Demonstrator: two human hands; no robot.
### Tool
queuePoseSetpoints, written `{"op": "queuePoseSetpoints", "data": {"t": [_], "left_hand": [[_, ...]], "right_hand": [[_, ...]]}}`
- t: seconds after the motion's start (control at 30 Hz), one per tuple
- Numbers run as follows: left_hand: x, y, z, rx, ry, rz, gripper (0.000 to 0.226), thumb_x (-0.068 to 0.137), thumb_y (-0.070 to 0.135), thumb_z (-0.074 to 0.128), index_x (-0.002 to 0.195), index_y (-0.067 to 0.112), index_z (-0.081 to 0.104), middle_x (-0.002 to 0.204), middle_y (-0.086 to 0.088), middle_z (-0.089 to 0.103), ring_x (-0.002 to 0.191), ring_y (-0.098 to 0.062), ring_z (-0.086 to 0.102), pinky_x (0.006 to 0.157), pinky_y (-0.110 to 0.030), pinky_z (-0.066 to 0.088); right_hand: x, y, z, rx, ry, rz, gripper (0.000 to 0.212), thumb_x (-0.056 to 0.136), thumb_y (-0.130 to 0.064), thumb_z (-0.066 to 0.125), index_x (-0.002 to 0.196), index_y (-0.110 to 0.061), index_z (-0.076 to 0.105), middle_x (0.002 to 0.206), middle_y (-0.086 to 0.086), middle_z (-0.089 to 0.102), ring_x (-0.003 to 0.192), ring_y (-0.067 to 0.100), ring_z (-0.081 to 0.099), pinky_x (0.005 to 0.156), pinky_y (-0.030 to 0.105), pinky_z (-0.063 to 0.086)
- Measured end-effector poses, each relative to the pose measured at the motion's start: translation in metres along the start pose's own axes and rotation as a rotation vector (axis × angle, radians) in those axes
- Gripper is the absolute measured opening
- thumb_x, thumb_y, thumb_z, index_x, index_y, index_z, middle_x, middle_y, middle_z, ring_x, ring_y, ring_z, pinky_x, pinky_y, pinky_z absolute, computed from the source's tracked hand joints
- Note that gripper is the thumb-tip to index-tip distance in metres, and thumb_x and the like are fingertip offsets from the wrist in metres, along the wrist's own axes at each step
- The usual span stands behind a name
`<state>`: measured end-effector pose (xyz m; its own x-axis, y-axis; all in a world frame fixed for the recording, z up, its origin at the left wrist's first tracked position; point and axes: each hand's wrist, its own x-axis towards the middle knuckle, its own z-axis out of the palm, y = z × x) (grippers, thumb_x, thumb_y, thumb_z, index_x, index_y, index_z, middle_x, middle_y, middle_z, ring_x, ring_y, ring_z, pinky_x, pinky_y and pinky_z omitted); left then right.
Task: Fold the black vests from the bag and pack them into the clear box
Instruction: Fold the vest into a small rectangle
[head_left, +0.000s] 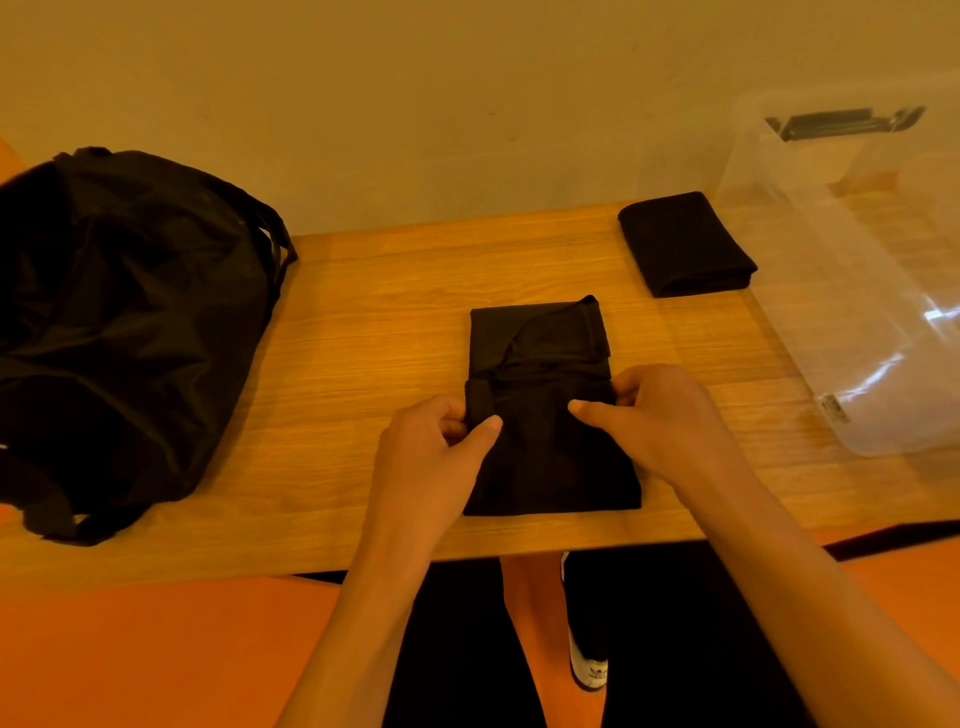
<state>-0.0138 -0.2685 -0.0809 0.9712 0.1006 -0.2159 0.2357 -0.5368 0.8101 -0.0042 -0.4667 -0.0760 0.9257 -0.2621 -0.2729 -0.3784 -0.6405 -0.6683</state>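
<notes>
Vest (545, 452): lying part-folded at table (363, 338) centre
Left hand (431, 452): pinching vest's left edge
Right hand (660, 421): pinching vest's right edge

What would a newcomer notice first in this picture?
At the middle of the table, the left hand and right hand pinch a half-folded black vest. A big black bag sits at the left; a folded vest lies beside the clear box at the right.

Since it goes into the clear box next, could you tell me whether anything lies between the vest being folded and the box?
Mostly no: bare table separates the vest from the clear box. Only a folded vest lies beside the box's left wall, farther back.
</notes>
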Motion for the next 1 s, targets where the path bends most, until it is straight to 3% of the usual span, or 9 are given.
{"op": "queuePoseSetpoints", "data": {"t": [0.23,0.37,0.47,0.57,0.67,0.73,0.9,1.0], "left_hand": [[0.0,0.004,0.005,-0.149,-0.018,0.048,0.015,0.096,0.027,0.067,0.111,0.025,0.065,0.103,0.008,0.07,0.098,-0.006,0.067,0.085,-0.03,0.058],[0.0,0.01,0.007,-0.29,-0.086,-0.014,0.034,0.093,0.022,0.073,0.122,0.028,0.057,0.111,0.013,0.071,0.101,0.0,0.068,0.077,-0.018,0.057],[0.003,0.016,0.006,-0.31,-0.116,-0.004,0.027,0.093,0.021,0.073,0.116,0.031,0.064,0.106,0.016,0.071,0.1,0.003,0.066,0.074,-0.013,0.054],[0.003,0.02,0.003,-0.458,-0.205,-0.052,0.012,0.098,0.021,0.067,0.107,0.024,0.074,0.104,0.008,0.077,0.104,-0.008,0.071,0.089,-0.028,0.057],[0.002,0.021,0.0,-0.679,-0.349,-0.139,0.023,0.1,0.018,0.062,0.122,0.02,0.07,0.114,0.001,0.076,0.111,-0.013,0.07,0.098,-0.034,0.054],[0.003,0.021,-0.002,-0.784,-0.404,-0.185,0.03,0.1,0.017,0.059,0.129,0.019,0.067,0.118,-0.002,0.075,0.113,-0.016,0.07,0.095,-0.035,0.056],[0.002,0.022,-0.003,-0.918,-0.414,-0.231,0.032,0.1,0.016,0.058,0.131,0.019,0.066,0.118,-0.004,0.075,0.11,-0.017,0.071,0.09,-0.038,0.057],[0.002,0.022,-0.005,-0.935,-0.436,-0.203,0.034,0.099,0.015,0.057,0.132,0.02,0.065,0.12,-0.003,0.074,0.112,-0.016,0.07,0.092,-0.036,0.057]], "right_hand": [[-0.009,0.005,0.001,0.088,0.037,-0.014,0.03,0.09,-0.034,0.075,0.111,-0.018,0.061,0.092,-0.006,0.062,0.086,0.01,0.061,0.062,0.024,0.046],[-0.007,0.002,0.0,0.115,0.008,0.034,0.048,0.087,-0.037,0.078,0.124,-0.017,0.055,0.095,-0.01,0.056,0.086,0.008,0.056,0.061,0.022,0.043],[-0.002,-0.003,-0.002,0.051,-0.016,0.059,0.056,0.086,-0.041,0.077,0.13,-0.014,0.056,0.101,-0.006,0.056,0.097,0.013,0.054,0.071,0.028,0.046],[-0.003,-0.003,-0.006,0.102,-0.002,0.033,0.053,0.084,-0.041,0.079,0.126,-0.018,0.056,0.104,-0.005,0.058,0.099,0.012,0.057,0.071,0.026,0.045],[-0.009,0.0,-0.008,0.206,0.016,-0.015,0.052,0.083,-0.044,0.079,0.126,-0.024,0.057,0.112,-0.006,0.059,0.097,0.006,0.056,0.068,0.02,0.043],[-0.013,0.0,-0.012,0.279,-0.061,0.011,0.054,0.083,-0.044,0.078,0.129,-0.025,0.059,0.116,-0.008,0.059,0.099,0.005,0.055,0.067,0.018,0.042],[-0.017,0.004,-0.022,0.537,-0.25,0.067,0.024,0.084,-0.025,0.079,0.107,-0.025,0.073,0.104,-0.004,0.072,0.094,0.008,0.067,0.071,0.021,0.047],[-0.019,0.007,-0.028,0.613,-0.307,0.039,0.021,0.085,-0.014,0.076,0.105,-0.021,0.074,0.1,-0.005,0.077,0.094,0.004,0.072,0.072,0.017,0.051]]}}
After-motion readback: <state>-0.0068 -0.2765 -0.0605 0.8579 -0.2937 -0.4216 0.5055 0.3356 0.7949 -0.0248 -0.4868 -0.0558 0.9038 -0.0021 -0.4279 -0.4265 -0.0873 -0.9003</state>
